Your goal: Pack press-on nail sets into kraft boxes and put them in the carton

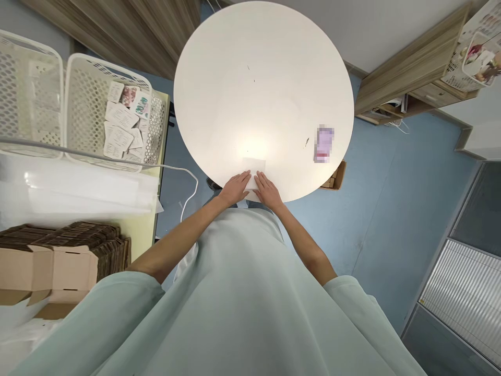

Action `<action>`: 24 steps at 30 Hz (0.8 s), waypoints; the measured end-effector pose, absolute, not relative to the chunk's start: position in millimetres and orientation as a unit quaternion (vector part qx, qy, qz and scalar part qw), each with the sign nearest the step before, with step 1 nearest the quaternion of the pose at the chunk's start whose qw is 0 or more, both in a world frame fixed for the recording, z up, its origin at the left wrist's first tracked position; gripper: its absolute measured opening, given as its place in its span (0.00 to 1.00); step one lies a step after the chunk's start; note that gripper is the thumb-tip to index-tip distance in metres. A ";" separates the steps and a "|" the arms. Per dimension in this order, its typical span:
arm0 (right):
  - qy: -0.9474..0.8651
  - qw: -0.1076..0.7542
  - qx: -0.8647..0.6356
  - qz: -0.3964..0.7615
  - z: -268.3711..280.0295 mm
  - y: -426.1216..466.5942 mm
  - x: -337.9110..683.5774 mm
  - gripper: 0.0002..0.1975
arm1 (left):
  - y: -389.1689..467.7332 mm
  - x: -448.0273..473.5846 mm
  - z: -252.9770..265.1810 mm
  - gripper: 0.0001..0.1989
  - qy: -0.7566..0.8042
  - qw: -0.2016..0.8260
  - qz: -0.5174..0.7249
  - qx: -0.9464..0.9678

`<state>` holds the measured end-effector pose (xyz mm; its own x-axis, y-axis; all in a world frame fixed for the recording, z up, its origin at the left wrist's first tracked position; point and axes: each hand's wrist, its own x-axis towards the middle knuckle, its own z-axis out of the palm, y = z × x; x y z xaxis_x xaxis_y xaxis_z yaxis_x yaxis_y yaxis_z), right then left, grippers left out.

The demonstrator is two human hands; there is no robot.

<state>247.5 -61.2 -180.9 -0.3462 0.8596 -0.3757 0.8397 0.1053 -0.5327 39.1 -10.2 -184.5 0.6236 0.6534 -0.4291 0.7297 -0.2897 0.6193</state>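
At the near edge of the round white table (254, 73) lies a thin white rectangular sheet or flat packet (255, 166); its exact kind is hard to make out against the pale tabletop. My left hand (236, 188) rests on its left side, fingers stretched out flat and pointing inward. On the right side lies my right hand (268, 191), its fingers also extended and pressed down. Both hands cover the packet's near corners, and a narrow gap separates the fingertips.
A blurred purple item (324, 143) lies on the table's right. On the left stand a white basket of cards (108, 60), a clear plastic roll (86, 185) and stacked flat cardboard boxes (74, 261). A white cable (194, 177) hangs nearby. An open carton (340, 177) sits below the table's right edge.
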 end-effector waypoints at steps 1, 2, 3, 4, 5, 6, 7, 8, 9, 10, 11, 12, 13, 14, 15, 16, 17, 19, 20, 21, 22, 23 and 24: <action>-0.741 0.017 -0.570 0.354 -177.9 -55.7 250.3 0.30 | -5.2 39.9 -184.0 0.37 0.440 0.415 -0.044 0.795; -0.737 0.021 -0.572 0.360 -175.2 -49.7 252.8 0.29 | 0.4 40.9 -183.4 0.35 0.453 0.421 -0.040 0.785; -0.729 0.027 -0.579 0.364 -172.7 -43.6 254.9 0.28 | 6.1 41.9 -182.6 0.33 0.468 0.429 -0.033 0.772; -0.718 0.035 -0.590 0.368 -170.7 -37.5 256.5 0.27 | 11.9 42.9 -181.8 0.30 0.485 0.437 -0.025 0.757; -0.705 0.045 -0.602 0.373 -169.1 -31.4 257.5 0.26 | 17.7 44.1 -181.1 0.28 0.502 0.444 -0.016 0.742; -0.691 0.056 -0.614 0.378 -167.9 -25.4 258.0 0.25 | 23.2 45.5 -180.5 0.26 0.517 0.450 -0.007 0.728; -0.678 0.065 -0.625 0.383 -167.3 -19.5 258.1 0.24 | 28.6 47.2 -180.1 0.23 0.531 0.455 0.000 0.715; -0.666 0.073 -0.634 0.386 -167.2 -13.8 257.7 0.24 | 33.6 49.2 -180.0 0.21 0.544 0.457 0.004 0.704; -0.655 0.079 -0.644 0.388 -167.6 -8.3 257.1 0.24 | 38.2 51.6 -180.3 0.20 0.558 0.458 0.001 0.692; -0.647 0.081 -0.653 0.387 -168.4 -3.0 256.2 0.24 | 42.3 54.3 -181.0 0.19 0.574 0.458 -0.007 0.679; -0.640 0.081 -0.661 0.384 -169.7 2.0 255.2 0.24 | 45.7 57.3 -181.9 0.19 0.593 0.457 -0.019 0.663; -0.635 0.079 -0.668 0.380 -171.4 6.7 254.1 0.24 | 48.4 60.5 -183.1 0.19 0.611 0.456 -0.032 0.646; -0.631 0.076 -0.675 0.374 -173.3 11.0 252.9 0.24 | 50.3 63.8 -184.5 0.19 0.629 0.454 -0.044 0.630; -0.628 0.073 -0.683 0.366 -175.4 14.9 251.5 0.25 | 51.4 67.1 -185.9 0.18 0.644 0.451 -0.052 0.616; -0.625 0.073 -0.691 0.355 -177.5 18.6 250.0 0.26 | 51.8 70.4 -187.3 0.18 0.656 0.447 -0.056 0.605; -0.624 0.075 -0.699 0.342 -179.6 22.1 248.3 0.26 | 51.6 73.5 -188.6 0.18 0.667 0.441 -0.056 0.598; -0.625 0.078 -0.703 0.329 -181.6 25.5 246.6 0.26 | 51.0 76.5 -189.7 0.18 0.675 0.436 -0.054 0.593; -0.637 0.082 -0.701 0.310 -184.7 31.8 242.9 0.25 | 48.9 81.1 -191.3 0.17 0.688 0.427 -0.046 0.586; -0.646 0.079 -0.694 0.307 -185.7 34.8 241.3 0.24 | 47.4 82.5 -191.8 0.17 0.693 0.426 -0.042 0.580; -0.656 0.073 -0.685 0.307 -186.1 37.5 239.9 0.23 | 45.8 83.2 -192.1 0.16 0.700 0.427 -0.035 0.572; -0.665 0.065 -0.677 0.309 -185.9 39.9 238.9 0.22 | 43.8 83.1 -192.2 0.16 0.707 0.429 -0.027 0.561; -0.674 0.056 -0.669 0.309 -185.0 41.6 238.3 0.22 | 41.4 82.2 -192.2 0.17 0.715 0.432 -0.016 0.550; -0.681 0.046 -0.663 0.308 -183.5 42.6 238.0 0.22 | 38.7 80.5 -192.0 0.19 0.723 0.433 -0.002 0.538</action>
